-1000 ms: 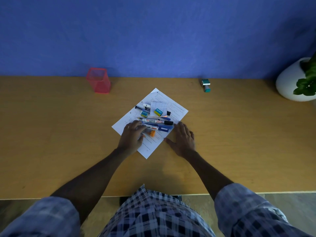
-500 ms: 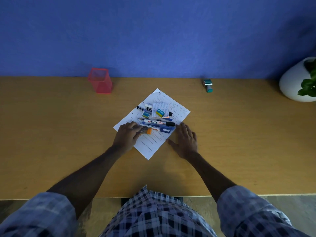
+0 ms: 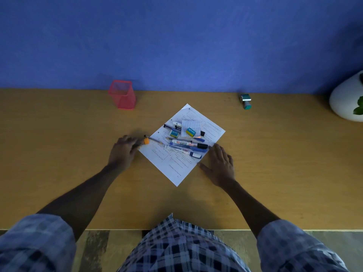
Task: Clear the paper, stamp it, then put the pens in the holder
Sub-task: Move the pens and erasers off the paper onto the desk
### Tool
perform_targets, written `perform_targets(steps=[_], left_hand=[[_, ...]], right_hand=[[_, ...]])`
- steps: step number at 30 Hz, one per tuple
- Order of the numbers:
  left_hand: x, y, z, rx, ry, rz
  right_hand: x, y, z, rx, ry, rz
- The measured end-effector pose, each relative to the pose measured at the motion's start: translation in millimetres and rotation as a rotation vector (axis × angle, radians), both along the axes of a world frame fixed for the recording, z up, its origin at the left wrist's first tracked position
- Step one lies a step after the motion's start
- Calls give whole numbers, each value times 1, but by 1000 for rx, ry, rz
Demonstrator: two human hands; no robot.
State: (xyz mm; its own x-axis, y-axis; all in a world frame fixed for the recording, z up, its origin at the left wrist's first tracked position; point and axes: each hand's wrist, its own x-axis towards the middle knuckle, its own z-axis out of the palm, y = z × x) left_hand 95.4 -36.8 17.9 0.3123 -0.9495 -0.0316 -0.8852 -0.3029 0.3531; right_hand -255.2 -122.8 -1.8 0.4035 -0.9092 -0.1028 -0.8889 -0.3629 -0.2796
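A printed white paper (image 3: pixel 176 169) lies diamond-wise on the wooden desk. On it rest several pens and markers (image 3: pixel 188 146), small erasers (image 3: pixel 191 132) and a little notepad. My left hand (image 3: pixel 122 152) sits at the paper's left corner, fingers closed around an orange-capped pen (image 3: pixel 146 141) and a thin black pen (image 3: pixel 154 139), both half off the sheet. My right hand (image 3: pixel 221 165) lies flat on the desk against the paper's right edge, fingers spread. A pink mesh holder (image 3: pixel 122 95) stands at the back left. A teal stamp (image 3: pixel 246 101) lies at the back right.
A white round plant pot (image 3: pixel 345 101) stands at the far right by the blue wall. The desk's front edge (image 3: pixel 117 229) runs just above my checked shirt. Bare wood lies left of the paper and around the holder.
My left hand has slid left off the paper, dragging the orange-capped pen and a thin black pen with it. My right hand stayed flat beside the sheet.
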Motion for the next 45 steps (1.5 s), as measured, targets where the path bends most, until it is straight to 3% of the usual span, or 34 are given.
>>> perform_targets(steps=[13, 18, 21, 28, 32, 45], left_hand=[[52, 4, -12, 183, -40, 277], [37, 3, -2, 62, -29, 311], [19, -3, 6, -13, -34, 245], [-22, -28, 12, -62, -111, -172], [-37, -42, 10, -61, -197, -310], [-27, -41, 10, -7, -218, -35]], right_hand=[[-2, 0, 2, 11, 3, -1], [-1, 0, 3, 12, 9, 1], [-1, 1, 3, 10, 0, -3], [0, 2, 6, 25, 2, -5], [-1, 3, 6, 30, 6, -6], [-1, 3, 0, 7, -3, 1]])
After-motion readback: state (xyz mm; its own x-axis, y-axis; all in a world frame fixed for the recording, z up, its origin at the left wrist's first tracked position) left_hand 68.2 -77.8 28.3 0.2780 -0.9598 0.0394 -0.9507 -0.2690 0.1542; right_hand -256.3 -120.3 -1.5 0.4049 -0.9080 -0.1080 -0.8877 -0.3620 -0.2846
